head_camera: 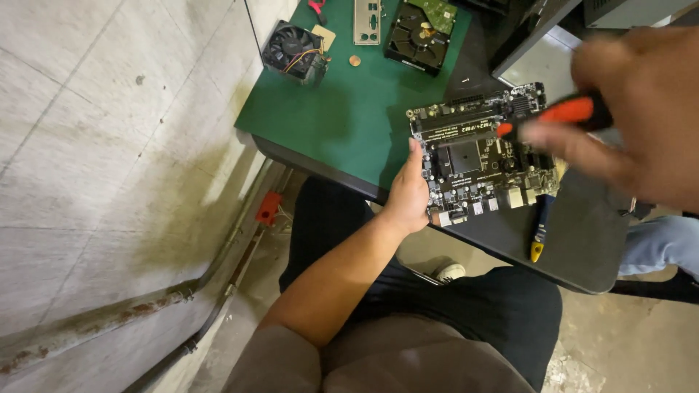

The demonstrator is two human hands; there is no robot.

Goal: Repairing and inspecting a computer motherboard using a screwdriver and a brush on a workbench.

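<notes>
Green table [342, 109]: motherboard [484, 156] between hands.

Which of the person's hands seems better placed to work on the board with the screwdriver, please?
Probably the right hand: it grips the orange-handled screwdriver above the motherboard, while the left hand steadies its edge.

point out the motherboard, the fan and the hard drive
motherboard [480, 156], head view, on the dark square socket near its middle
fan [291, 45], head view, on the hub of the black blades
hard drive [416, 38], head view, on its black casing
</notes>
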